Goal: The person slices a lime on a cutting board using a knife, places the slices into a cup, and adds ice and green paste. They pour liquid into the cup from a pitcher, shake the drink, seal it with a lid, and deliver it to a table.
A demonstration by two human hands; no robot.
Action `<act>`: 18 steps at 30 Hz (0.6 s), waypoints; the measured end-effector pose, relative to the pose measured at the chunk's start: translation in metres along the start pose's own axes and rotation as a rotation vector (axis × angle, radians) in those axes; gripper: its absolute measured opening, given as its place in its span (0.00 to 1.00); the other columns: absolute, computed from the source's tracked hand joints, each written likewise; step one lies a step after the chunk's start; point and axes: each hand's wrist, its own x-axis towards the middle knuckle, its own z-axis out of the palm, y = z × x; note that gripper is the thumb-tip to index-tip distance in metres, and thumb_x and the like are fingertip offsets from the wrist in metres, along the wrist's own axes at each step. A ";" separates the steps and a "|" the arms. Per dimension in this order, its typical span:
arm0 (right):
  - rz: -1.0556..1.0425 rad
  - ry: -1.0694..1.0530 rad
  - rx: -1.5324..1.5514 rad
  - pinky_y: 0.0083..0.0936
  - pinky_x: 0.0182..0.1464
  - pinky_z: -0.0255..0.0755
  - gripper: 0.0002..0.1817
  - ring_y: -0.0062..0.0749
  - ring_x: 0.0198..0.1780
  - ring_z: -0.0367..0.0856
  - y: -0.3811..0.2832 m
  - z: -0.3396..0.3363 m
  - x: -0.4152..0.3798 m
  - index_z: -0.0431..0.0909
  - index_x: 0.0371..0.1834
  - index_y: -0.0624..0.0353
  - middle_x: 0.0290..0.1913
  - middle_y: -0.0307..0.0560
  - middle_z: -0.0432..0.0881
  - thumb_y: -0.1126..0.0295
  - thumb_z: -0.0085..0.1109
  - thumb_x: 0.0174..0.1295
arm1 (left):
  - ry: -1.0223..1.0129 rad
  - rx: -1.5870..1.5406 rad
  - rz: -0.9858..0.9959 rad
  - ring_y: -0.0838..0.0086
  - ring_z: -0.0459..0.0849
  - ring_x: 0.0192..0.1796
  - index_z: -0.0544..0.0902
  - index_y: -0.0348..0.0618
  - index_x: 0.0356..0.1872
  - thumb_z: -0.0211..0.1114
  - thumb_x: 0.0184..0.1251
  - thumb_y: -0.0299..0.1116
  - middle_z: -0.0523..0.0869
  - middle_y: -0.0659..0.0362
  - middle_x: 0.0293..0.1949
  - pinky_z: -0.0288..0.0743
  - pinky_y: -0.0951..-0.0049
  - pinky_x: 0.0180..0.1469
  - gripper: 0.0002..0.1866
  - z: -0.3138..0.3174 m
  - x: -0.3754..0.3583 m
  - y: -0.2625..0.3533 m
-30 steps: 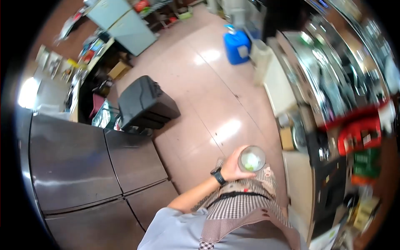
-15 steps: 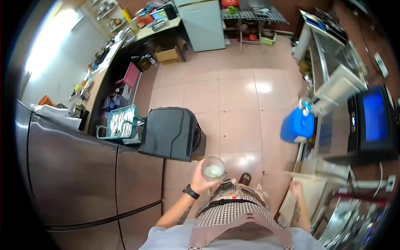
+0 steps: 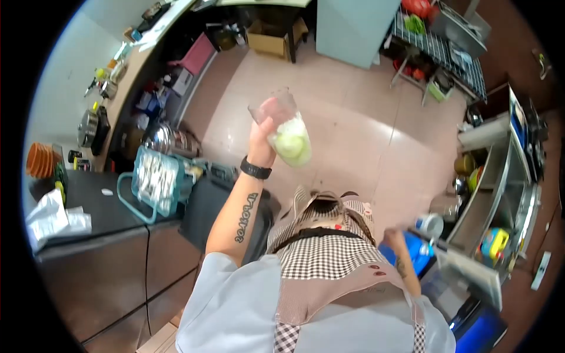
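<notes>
My left hand (image 3: 261, 144) is wrapped round a clear drinking glass (image 3: 292, 136), held out in front of me above the floor. The glass is tilted, and whitish ice and pale green slices show in its lower part. My right hand (image 3: 395, 237) hangs low at my right side, its fingers curled in and slightly blurred, with nothing visible in them. Beside and partly behind it is a blue jug (image 3: 419, 254).
A teal basket of wrapped packets (image 3: 158, 182) stands at left by the dark counter top (image 3: 118, 203), next to a black bin (image 3: 226, 215). On the right is an open cabinet (image 3: 491, 182). Ahead are a pale fridge (image 3: 356, 32) and a cardboard box (image 3: 271, 40).
The view has shifted forward and turned. My left hand has raised the glass outward and tilted it. The blue jug now lies close by my right hand.
</notes>
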 end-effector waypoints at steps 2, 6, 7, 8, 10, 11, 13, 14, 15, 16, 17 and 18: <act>0.156 -0.073 0.166 0.29 0.26 0.76 0.08 0.30 0.26 0.81 0.040 -0.001 0.066 0.84 0.44 0.62 0.28 0.42 0.82 0.71 0.58 0.70 | -0.075 0.022 0.042 0.62 0.81 0.63 0.65 0.36 0.74 0.72 0.64 0.46 0.81 0.50 0.62 0.75 0.60 0.68 0.42 0.014 0.104 0.019; 0.031 -0.288 -0.371 0.30 0.52 0.77 0.15 0.29 0.49 0.86 0.085 -0.017 0.197 0.88 0.50 0.66 0.52 0.46 0.91 0.66 0.62 0.67 | -0.058 0.196 0.172 0.64 0.82 0.61 0.66 0.39 0.74 0.75 0.62 0.40 0.81 0.51 0.61 0.76 0.62 0.66 0.42 0.015 0.283 0.009; 0.026 -0.173 -0.260 0.32 0.55 0.76 0.17 0.33 0.52 0.85 0.038 -0.009 0.224 0.86 0.51 0.68 0.53 0.51 0.91 0.67 0.62 0.66 | -0.044 0.255 0.178 0.65 0.81 0.62 0.66 0.41 0.75 0.77 0.59 0.34 0.80 0.53 0.60 0.76 0.62 0.66 0.42 0.010 0.322 0.003; 0.139 -0.169 -0.229 0.34 0.54 0.77 0.16 0.34 0.50 0.85 -0.012 -0.009 0.261 0.87 0.49 0.66 0.50 0.51 0.90 0.65 0.61 0.67 | -0.008 0.324 0.187 0.68 0.79 0.62 0.66 0.43 0.75 0.78 0.55 0.29 0.78 0.56 0.59 0.76 0.61 0.66 0.44 0.008 0.358 -0.005; 0.268 -0.194 -0.271 0.38 0.51 0.79 0.16 0.37 0.47 0.87 -0.118 -0.031 0.358 0.88 0.46 0.62 0.45 0.51 0.90 0.61 0.58 0.69 | 0.072 0.393 0.180 0.68 0.78 0.62 0.67 0.44 0.74 0.80 0.52 0.25 0.77 0.57 0.59 0.75 0.62 0.66 0.45 -0.005 0.432 -0.032; 0.288 -0.217 -0.346 0.40 0.50 0.79 0.16 0.38 0.45 0.87 -0.174 -0.042 0.414 0.88 0.45 0.59 0.42 0.51 0.90 0.59 0.57 0.70 | 0.141 0.450 0.148 0.69 0.78 0.62 0.68 0.43 0.73 0.81 0.51 0.25 0.78 0.56 0.59 0.75 0.62 0.66 0.45 -0.012 0.467 -0.045; 0.154 -0.293 -0.894 0.45 0.47 0.81 0.16 0.46 0.43 0.88 -0.303 -0.050 0.545 0.88 0.47 0.55 0.40 0.54 0.90 0.57 0.56 0.70 | 0.208 0.475 0.111 0.67 0.77 0.63 0.68 0.41 0.70 0.84 0.48 0.27 0.78 0.55 0.59 0.73 0.62 0.67 0.46 -0.017 0.533 -0.065; -0.430 -0.252 -1.218 0.49 0.48 0.81 0.16 0.52 0.45 0.88 -0.352 -0.061 0.617 0.86 0.50 0.55 0.43 0.57 0.90 0.60 0.54 0.70 | 0.235 0.552 0.134 0.66 0.77 0.64 0.68 0.40 0.69 0.84 0.47 0.29 0.78 0.55 0.60 0.72 0.62 0.68 0.46 -0.024 0.567 -0.076; -0.410 -0.043 -1.117 0.48 0.52 0.80 0.13 0.55 0.50 0.86 -0.477 -0.046 0.631 0.86 0.47 0.62 0.48 0.63 0.86 0.68 0.58 0.65 | 0.265 0.629 0.159 0.65 0.77 0.65 0.68 0.39 0.69 0.85 0.47 0.30 0.78 0.54 0.60 0.72 0.62 0.68 0.46 -0.037 0.599 -0.087; -0.416 0.068 -1.011 0.50 0.55 0.78 0.16 0.57 0.53 0.84 -0.538 -0.042 0.706 0.83 0.52 0.63 0.52 0.63 0.85 0.67 0.59 0.65 | 0.293 0.710 0.180 0.64 0.77 0.65 0.68 0.38 0.68 0.86 0.46 0.31 0.78 0.53 0.61 0.71 0.61 0.69 0.47 -0.046 0.630 -0.091; -0.677 0.236 -0.886 0.50 0.57 0.77 0.20 0.59 0.56 0.82 -0.674 -0.021 0.679 0.79 0.57 0.63 0.56 0.65 0.83 0.65 0.59 0.66 | 0.322 0.807 0.184 0.60 0.77 0.66 0.68 0.36 0.67 0.87 0.44 0.34 0.78 0.50 0.62 0.71 0.61 0.70 0.48 -0.052 0.661 -0.093; -0.649 0.135 -0.848 0.50 0.62 0.75 0.25 0.61 0.59 0.80 -0.803 0.003 0.657 0.73 0.66 0.64 0.55 0.68 0.82 0.64 0.56 0.67 | 0.316 0.835 0.193 0.60 0.76 0.67 0.67 0.35 0.68 0.87 0.44 0.34 0.78 0.49 0.63 0.70 0.61 0.71 0.49 -0.059 0.697 -0.096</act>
